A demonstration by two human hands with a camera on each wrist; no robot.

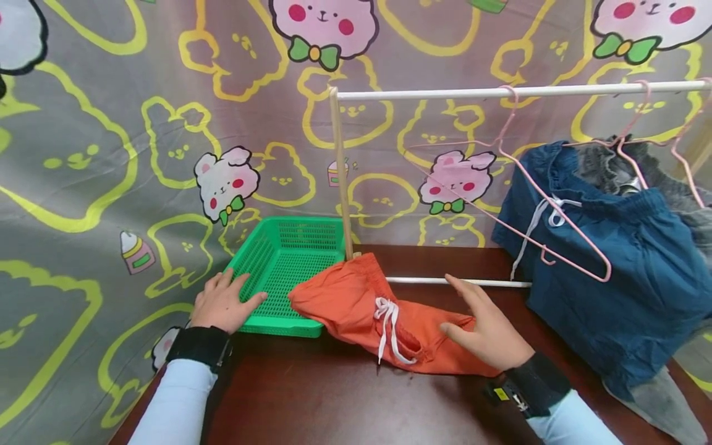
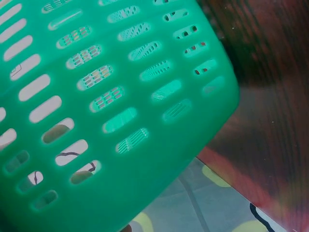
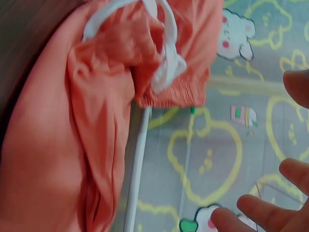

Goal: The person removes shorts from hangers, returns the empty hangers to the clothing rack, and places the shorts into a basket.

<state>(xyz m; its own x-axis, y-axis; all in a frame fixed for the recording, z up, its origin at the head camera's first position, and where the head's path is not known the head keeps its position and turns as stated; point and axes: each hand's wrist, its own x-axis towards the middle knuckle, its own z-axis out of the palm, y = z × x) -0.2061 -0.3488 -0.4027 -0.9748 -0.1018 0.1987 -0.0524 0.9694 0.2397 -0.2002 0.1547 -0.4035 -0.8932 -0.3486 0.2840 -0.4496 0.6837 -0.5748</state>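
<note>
hands (image 1: 225, 303) (image 1: 492, 330): 2 | green basket (image 1: 300, 267): 1 | orange shorts (image 1: 342, 300): 1 | pink hangers (image 1: 578, 267): apparently 3

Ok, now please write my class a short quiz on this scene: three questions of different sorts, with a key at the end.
1. Multiple choice. In the head view, what colour is the garment nearest the right hand?
A) Blue
B) Grey
C) Orange

2. True or false. That garment has a white drawstring.

3. Short answer. In the head view, which thing is nearest the left hand?

Key: 1. C, orange. 2. True. 3. The green basket.
</note>
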